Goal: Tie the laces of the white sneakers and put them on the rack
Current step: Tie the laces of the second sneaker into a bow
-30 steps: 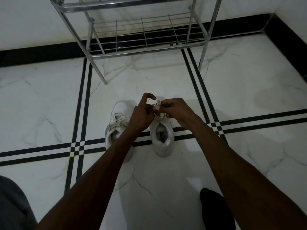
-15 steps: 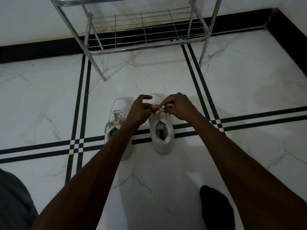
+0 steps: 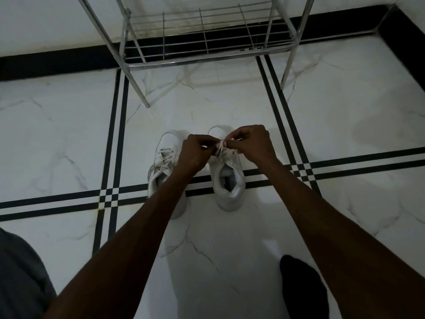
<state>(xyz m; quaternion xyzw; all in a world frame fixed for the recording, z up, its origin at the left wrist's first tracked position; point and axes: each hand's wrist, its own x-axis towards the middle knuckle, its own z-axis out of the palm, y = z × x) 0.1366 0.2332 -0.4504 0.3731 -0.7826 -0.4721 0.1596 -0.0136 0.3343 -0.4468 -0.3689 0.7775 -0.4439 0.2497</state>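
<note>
Both hands, left hand and right hand, pinch laces over the rack-pointing right sneaker.

Glossy marble-look floor, shiny metal wire rack, matt sneakers.

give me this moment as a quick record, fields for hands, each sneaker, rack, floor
left hand: pinching lace of right sneaker
right hand: pinching the same lace
right sneaker: on floor, being tied
left sneaker: on floor beside it, partly behind left forearm
rack: metal, beyond the sneakers, lower shelf holds nothing
floor: white marble, black stripes
</note>
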